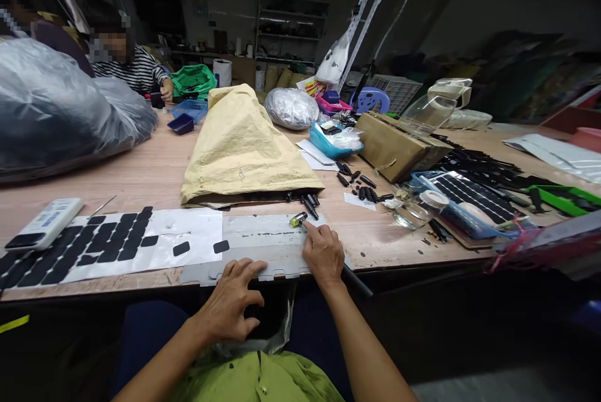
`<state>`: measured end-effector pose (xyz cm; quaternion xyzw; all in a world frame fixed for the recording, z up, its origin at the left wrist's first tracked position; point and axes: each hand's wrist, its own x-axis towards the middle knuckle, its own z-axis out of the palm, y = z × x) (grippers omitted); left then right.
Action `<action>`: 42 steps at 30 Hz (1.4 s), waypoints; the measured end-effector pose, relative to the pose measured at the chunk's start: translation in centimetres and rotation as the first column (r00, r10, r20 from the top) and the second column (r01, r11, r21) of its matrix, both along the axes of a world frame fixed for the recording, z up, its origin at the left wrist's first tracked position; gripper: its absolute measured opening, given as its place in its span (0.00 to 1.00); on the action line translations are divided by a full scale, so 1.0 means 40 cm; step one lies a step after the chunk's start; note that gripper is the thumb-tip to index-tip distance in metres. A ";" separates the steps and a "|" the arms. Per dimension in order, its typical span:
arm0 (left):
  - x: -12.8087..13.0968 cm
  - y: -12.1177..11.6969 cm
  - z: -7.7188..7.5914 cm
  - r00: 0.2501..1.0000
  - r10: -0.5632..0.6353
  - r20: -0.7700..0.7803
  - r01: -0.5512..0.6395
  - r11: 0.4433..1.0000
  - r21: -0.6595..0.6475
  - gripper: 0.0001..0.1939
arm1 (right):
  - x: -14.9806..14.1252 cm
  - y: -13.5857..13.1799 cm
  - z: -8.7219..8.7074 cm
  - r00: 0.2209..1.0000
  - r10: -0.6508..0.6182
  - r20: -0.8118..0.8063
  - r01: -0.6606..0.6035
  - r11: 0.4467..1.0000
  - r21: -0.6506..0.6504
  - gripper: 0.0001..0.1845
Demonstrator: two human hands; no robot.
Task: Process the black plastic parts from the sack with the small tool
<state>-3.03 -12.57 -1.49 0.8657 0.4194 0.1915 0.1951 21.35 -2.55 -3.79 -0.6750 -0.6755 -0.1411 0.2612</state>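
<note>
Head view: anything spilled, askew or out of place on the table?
One black patch straddles the right edge of the white sheet, apart from the grouped patches, looking stray. Black pieces lie at the mouth of the paper bag, possibly spilled.

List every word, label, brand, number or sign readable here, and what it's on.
None can be read.
White device at left: bluish marks, too blurred to read.
Small white slip by the black pieces: any print too small to tell.
Tan paper bag: faint marks; cannot tell if they are writing.
Yellow-green and metal piece at the right hand: no text can be made out.
</note>
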 end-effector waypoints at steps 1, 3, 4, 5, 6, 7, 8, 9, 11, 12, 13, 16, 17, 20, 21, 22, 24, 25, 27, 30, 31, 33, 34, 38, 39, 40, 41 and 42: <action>0.006 0.010 0.004 0.999 0.028 0.032 -0.028 1.000 0.004 0.12 | -0.001 0.000 0.000 1.000 0.000 0.002 0.000 1.000 0.001 0.20; 0.020 0.053 0.017 0.989 0.110 0.103 -0.112 0.994 0.016 0.08 | -0.002 0.001 0.000 1.000 -0.002 0.000 0.002 1.000 0.001 0.20; 0.027 0.088 0.025 0.977 0.163 0.135 -0.168 0.986 0.024 0.06 | -0.002 0.001 0.000 1.000 -0.004 -0.002 0.004 1.000 0.000 0.20; 0.032 0.129 0.032 0.963 0.218 0.161 -0.226 0.974 0.029 0.06 | -0.003 0.001 0.001 1.000 -0.005 -0.005 0.005 1.000 -0.001 0.20; 0.036 0.176 0.039 0.942 0.281 0.185 -0.292 0.956 0.033 0.07 | -0.004 0.001 0.002 1.000 -0.007 -0.008 0.007 1.000 -0.002 0.20; 0.039 0.225 0.045 0.917 0.349 0.196 -0.363 0.931 0.043 0.09 | -0.005 0.000 0.003 1.000 -0.008 -0.011 0.008 1.000 -0.002 0.20; 0.041 0.276 0.050 0.898 0.400 0.182 -0.415 0.908 0.056 0.09 | -0.005 0.000 0.004 1.000 -0.010 -0.013 0.010 1.000 -0.004 0.20; 0.041 0.324 0.054 0.876 0.457 0.154 -0.470 0.880 0.068 0.10 | -0.006 -0.001 0.006 1.000 -0.011 -0.014 0.011 1.000 -0.005 0.20; 0.041 0.407 0.061 0.835 0.548 0.051 -0.550 0.830 0.096 0.11 | -0.007 -0.001 0.007 1.000 -0.015 -0.017 0.014 1.000 -0.007 0.20; 0.041 0.439 0.064 0.817 0.576 -0.009 -0.572 0.813 0.106 0.11 | -0.007 -0.001 0.008 1.000 -0.015 -0.019 0.015 1.000 -0.007 0.20; 0.041 0.464 0.068 0.802 0.594 -0.065 -0.585 0.803 0.113 0.12 | -0.007 -0.001 0.008 1.000 -0.015 -0.020 0.015 1.000 -0.007 0.20; 0.050 0.510 0.081 0.769 0.623 -0.140 -0.611 0.782 0.124 0.15 | -0.007 0.000 0.007 1.000 -0.012 -0.023 0.012 1.000 -0.001 0.21; 0.056 0.519 0.086 0.761 0.634 -0.137 -0.622 0.773 0.120 0.17 | -0.007 0.000 0.007 1.000 -0.012 -0.024 0.011 1.000 -0.001 0.21; 0.080 0.541 0.098 0.728 0.677 -0.104 -0.671 0.736 0.095 0.24 | -0.006 0.000 0.008 1.000 -0.013 -0.025 0.013 1.000 -0.006 0.21; 0.088 0.549 0.101 0.712 0.696 -0.097 -0.691 0.718 0.086 0.26 | -0.006 0.000 0.009 1.000 -0.013 -0.024 0.013 1.000 -0.009 0.21; 0.095 0.556 0.102 0.695 0.713 -0.093 -0.709 0.701 0.078 0.27 | -0.006 0.000 0.010 1.000 -0.013 -0.021 0.013 1.000 -0.010 0.21; 0.105 0.572 0.104 0.669 0.737 -0.097 -0.736 0.675 0.054 0.25 | -0.006 0.000 0.010 1.000 -0.013 -0.015 0.013 1.000 -0.007 0.21; 0.106 0.578 0.105 0.665 0.741 -0.096 -0.742 0.670 0.034 0.22 | -0.007 0.000 0.010 1.000 -0.013 -0.011 0.013 1.000 -0.005 0.20; 0.100 0.585 0.109 0.672 0.736 -0.080 -0.739 0.674 -0.016 0.16 | -0.007 0.000 0.009 1.000 -0.015 -0.010 0.015 1.000 0.000 0.21; 0.075 0.564 0.119 0.695 0.719 -0.020 -0.718 0.691 -0.089 0.13 | -0.007 0.000 0.008 1.000 -0.017 -0.016 0.017 1.000 0.003 0.21; 0.065 0.545 0.123 0.708 0.706 0.011 -0.701 0.704 -0.111 0.12 | -0.007 0.000 0.008 1.000 -0.016 -0.018 0.016 1.000 0.003 0.20; 0.048 0.489 0.124 0.756 0.646 0.101 -0.629 0.761 -0.157 0.12 | -0.008 0.000 0.010 1.000 -0.012 -0.017 0.012 1.000 0.000 0.20; 0.042 0.454 0.121 0.785 0.601 0.150 -0.577 0.798 -0.177 0.13 | -0.008 -0.001 0.010 1.000 -0.012 -0.016 0.012 1.000 -0.003 0.20; 0.038 0.308 0.087 0.865 0.441 0.239 -0.388 0.890 -0.237 0.16 | -0.006 -0.002 0.011 1.000 -0.022 -0.022 0.021 1.000 -0.015 0.19; 0.041 0.280 0.075 0.875 0.423 0.233 -0.368 0.897 -0.246 0.16 | -0.005 -0.002 0.009 0.999 -0.026 -0.026 0.025 1.000 -0.016 0.18; 0.044 0.258 0.064 0.884 0.410 0.226 -0.355 0.901 -0.249 0.16 | -0.004 -0.001 0.007 0.999 -0.030 -0.031 0.029 0.999 -0.017 0.17; 0.046 0.242 0.053 0.891 0.398 0.219 -0.345 0.907 -0.243 0.15 | -0.002 -0.001 0.004 0.999 -0.035 -0.036 0.035 0.999 -0.019 0.17; 0.048 0.232 0.044 0.898 0.385 0.213 -0.338 0.913 -0.228 0.15 | -0.001 0.001 0.002 0.998 -0.040 -0.039 0.039 0.999 -0.024 0.16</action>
